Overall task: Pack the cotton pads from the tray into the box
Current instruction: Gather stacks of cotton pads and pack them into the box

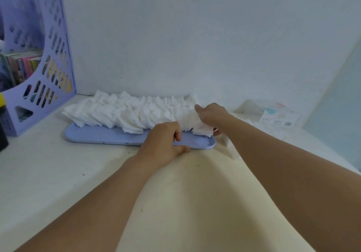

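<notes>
White desk [48,173], blurred box [277,115] beyond right hand [212,114]

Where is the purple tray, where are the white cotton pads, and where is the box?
purple tray [101,135], head view, bare front part of its floor.
cotton pads [125,111], head view, middle of the white row.
box [277,115], head view, its pale printed side, far right.

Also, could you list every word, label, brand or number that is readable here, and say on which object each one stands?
No text can be read in this picture.
Box, at the right by the wall: it carries small print and coloured marks, too blurred to read.
Books in the purple file holder: the spines show only colours, with no legible title.
Tray and cotton pads: no print is visible.
</notes>
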`<state>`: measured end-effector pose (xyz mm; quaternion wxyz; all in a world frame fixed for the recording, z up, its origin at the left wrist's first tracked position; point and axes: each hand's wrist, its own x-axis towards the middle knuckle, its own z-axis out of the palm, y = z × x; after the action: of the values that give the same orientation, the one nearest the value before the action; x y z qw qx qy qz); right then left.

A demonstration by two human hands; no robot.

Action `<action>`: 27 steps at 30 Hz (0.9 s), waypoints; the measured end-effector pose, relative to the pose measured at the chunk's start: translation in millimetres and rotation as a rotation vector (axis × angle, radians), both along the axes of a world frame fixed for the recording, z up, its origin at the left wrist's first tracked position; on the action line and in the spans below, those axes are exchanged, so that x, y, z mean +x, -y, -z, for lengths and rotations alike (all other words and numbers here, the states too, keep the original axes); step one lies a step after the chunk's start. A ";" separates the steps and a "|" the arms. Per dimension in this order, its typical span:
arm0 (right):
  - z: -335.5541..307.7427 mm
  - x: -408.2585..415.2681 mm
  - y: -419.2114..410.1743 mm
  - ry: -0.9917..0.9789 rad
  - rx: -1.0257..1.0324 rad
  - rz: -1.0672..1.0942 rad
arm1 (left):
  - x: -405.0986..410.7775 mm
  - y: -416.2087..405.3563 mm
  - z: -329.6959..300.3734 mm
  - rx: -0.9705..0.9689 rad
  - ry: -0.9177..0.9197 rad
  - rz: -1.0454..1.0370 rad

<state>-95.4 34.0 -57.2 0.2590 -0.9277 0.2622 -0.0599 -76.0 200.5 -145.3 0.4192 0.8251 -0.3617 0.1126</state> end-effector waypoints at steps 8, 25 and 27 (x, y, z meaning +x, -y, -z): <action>-3.7 9.9 -2.8 0.020 0.234 0.109 | -0.7 1.8 1.9 0.023 0.036 -0.026; -0.3 -18.1 26.4 0.601 0.267 0.055 | -7.5 8.6 -8.0 -0.148 -0.017 -0.176; -0.4 -22.8 26.3 0.645 0.300 0.049 | -5.4 9.1 -5.4 -0.132 -0.026 -0.191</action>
<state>-118.2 7.7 -56.8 0.4604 -0.8060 0.1951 -0.3167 -81.5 191.4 -139.9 0.4648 0.8276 -0.2678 0.1651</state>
